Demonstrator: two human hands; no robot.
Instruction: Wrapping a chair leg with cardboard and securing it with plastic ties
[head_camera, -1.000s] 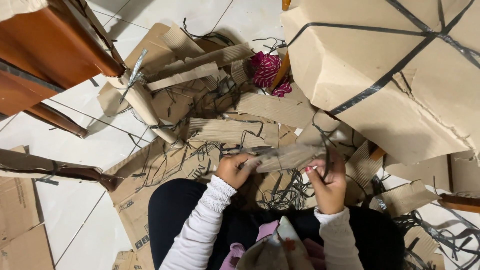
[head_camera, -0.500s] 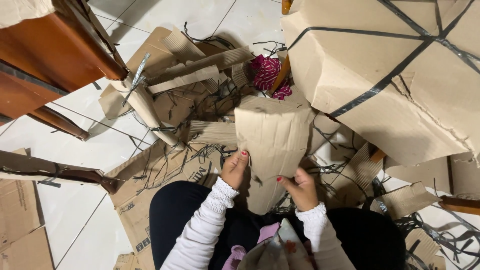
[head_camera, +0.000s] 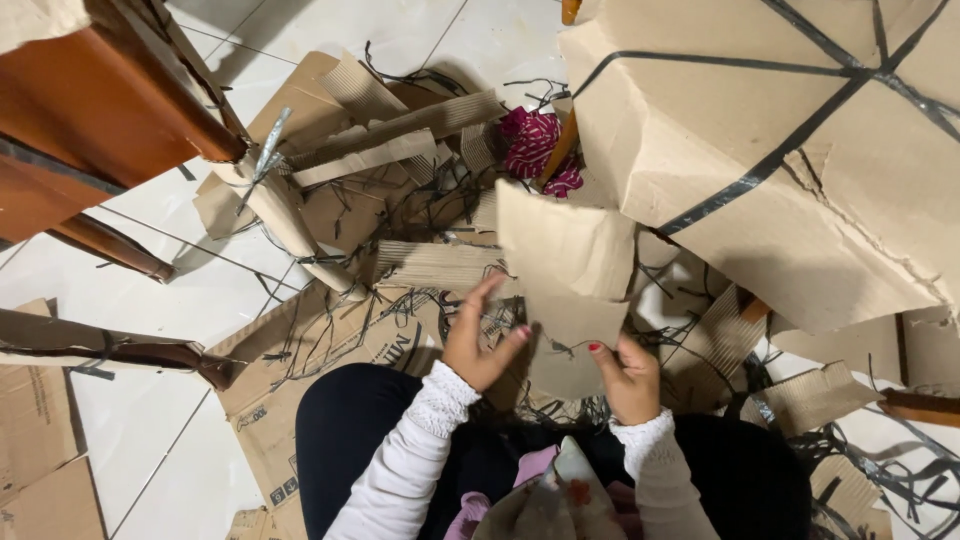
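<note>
Two hands' grip: right hand (head_camera: 628, 378) clamped on cardboard piece (head_camera: 570, 280), left hand (head_camera: 480, 335) apart, above littered white tile floor (head_camera: 140, 440).

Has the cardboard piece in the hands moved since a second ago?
Yes. The cardboard piece has swung upright and risen toward the pink cloth; earlier it lay low and flat between both hands.
</note>
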